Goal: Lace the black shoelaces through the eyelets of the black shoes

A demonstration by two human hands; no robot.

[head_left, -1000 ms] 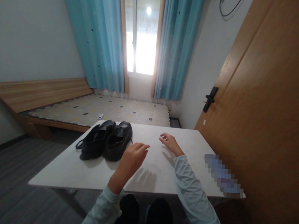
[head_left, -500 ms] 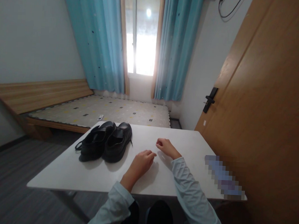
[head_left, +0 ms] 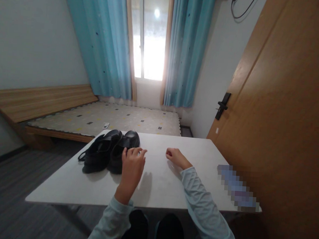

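On the left of the white table [head_left: 187,197] stands a pair of black lace-up shoes, a left one [head_left: 96,159] and a right one [head_left: 131,137], side by side with toes toward the window. My left hand [head_left: 133,166] is raised in front of the right shoe and hides part of it. Its fingers are bent but apart, with nothing seen in them; I cannot tell whether they touch the shoe. My right hand [head_left: 177,158] rests near the table's middle, fingers curled closed, and no object shows in it.
A blurred bluish item [head_left: 236,189] lies along the table's right edge. Close on the right is a wooden door [head_left: 279,105] with a black handle [head_left: 223,106]. Beyond the table stands a bed [head_left: 127,117] with a small white object [head_left: 106,125] on it, below blue curtains [head_left: 103,58].
My left hand has moved left and up, away from my right hand to the right shoe, its fingers spreading. My right hand stays nearly in place. The view has shifted slightly.
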